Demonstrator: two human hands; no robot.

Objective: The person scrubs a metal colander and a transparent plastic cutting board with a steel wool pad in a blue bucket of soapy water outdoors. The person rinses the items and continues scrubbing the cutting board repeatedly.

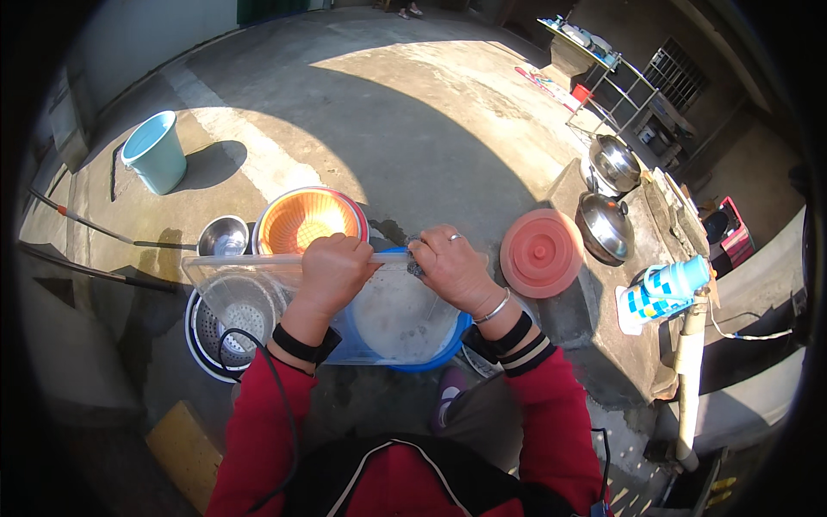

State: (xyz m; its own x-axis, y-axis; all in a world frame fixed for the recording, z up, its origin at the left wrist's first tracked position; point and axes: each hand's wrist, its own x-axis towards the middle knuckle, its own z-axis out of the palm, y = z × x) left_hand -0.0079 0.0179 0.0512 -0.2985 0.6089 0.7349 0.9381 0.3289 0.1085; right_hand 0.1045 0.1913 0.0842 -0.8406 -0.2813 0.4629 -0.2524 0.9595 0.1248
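Observation:
My left hand (337,271) grips the near-white rim of a clear plastic bin or lid (226,274), held above a blue basin (460,339). My right hand (455,268), with a ring and a bracelet, pinches a grey steel-wool scrubber (415,253) against the same rim. Through the clear plastic, whitish, sudsy water (404,316) shows in the basin. A perforated metal strainer (242,323) inside a white-rimmed bowl lies at the left, partly behind the plastic.
Beyond the hands are an orange basket (310,220) in stacked basins and a steel bowl (223,238). A pale blue bucket (154,155) stands far left. At the right are a pink lid (541,253), lidded pots (604,226) and a blue-checked thermos (665,291) on a concrete ledge.

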